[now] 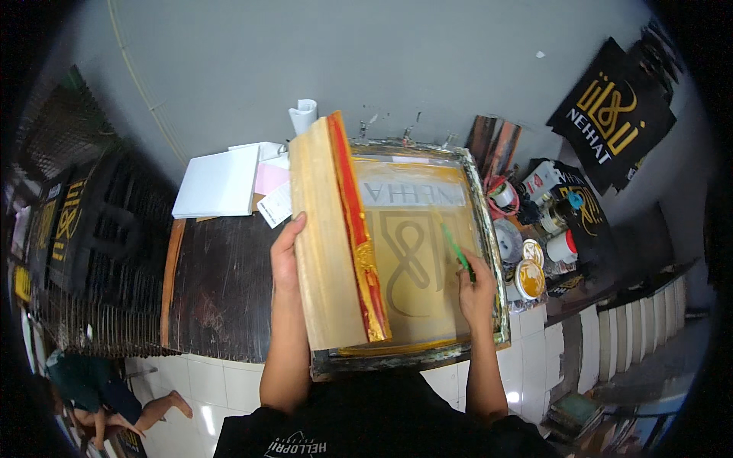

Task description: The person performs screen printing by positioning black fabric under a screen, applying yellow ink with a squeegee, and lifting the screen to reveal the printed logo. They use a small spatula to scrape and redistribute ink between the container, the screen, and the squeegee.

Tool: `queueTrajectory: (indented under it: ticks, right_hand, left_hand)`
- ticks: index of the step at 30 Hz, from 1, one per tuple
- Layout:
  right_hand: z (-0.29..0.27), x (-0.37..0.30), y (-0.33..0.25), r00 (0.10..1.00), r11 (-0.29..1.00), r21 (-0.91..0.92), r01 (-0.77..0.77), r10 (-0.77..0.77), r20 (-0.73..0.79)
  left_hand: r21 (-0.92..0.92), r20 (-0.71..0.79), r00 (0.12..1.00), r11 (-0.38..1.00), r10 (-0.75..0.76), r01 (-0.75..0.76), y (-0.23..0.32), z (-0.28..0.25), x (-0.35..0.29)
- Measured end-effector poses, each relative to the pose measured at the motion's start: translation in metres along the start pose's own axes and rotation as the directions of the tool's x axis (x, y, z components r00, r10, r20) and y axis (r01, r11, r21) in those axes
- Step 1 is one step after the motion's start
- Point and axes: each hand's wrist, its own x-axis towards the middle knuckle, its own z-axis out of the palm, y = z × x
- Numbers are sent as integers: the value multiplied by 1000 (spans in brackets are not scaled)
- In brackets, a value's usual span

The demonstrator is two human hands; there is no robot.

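My left hand (pixel 285 256) is closed round the side of a wide wooden squeegee (pixel 324 244). It is held tilted over the left part of a screen printing frame, and its red blade edge (pixel 353 206) carries yellow ink, thickest near the middle and lower end. In my right hand (pixel 476 294) is a thin green tool (pixel 456 246), perhaps a spatula or a knife, pointing up and left over the mesh. Under both hands lies the screen printing frame (pixel 489 229), its rim crusted with ink. The mesh shows a looped design with lettering above it.
Ink tubs (pixel 530 279) and bottles (pixel 561 248) crowd the right side. White boards (pixel 217 182) and papers rest on the dark table (pixel 221 282) at left. Printed black fabric (pixel 611 114) hangs at upper right. Drying racks (pixel 99 244) stand at left; another person (pixel 114 389) sits low at lower left.
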Motion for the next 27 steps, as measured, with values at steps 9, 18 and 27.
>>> queueTrajectory:
  ticks: [9, 18, 27]
  right_hand:
    - [36, 75, 82, 978, 854, -481, -199, 205, -42]
    - [85, 124, 110, 922, 903, -189, -385, 370, -109]
    - [128, 139, 91, 746, 594, 455, -663, 576, 335]
  left_hand:
    - [-55, 37, 998, 997, 50, -48, 14, -18, -16]
    - [-108, -23, 988, 983, 150, -151, 39, -17, -39]
    - [-112, 50, 970, 967, 236, -230, 55, -19, -52]
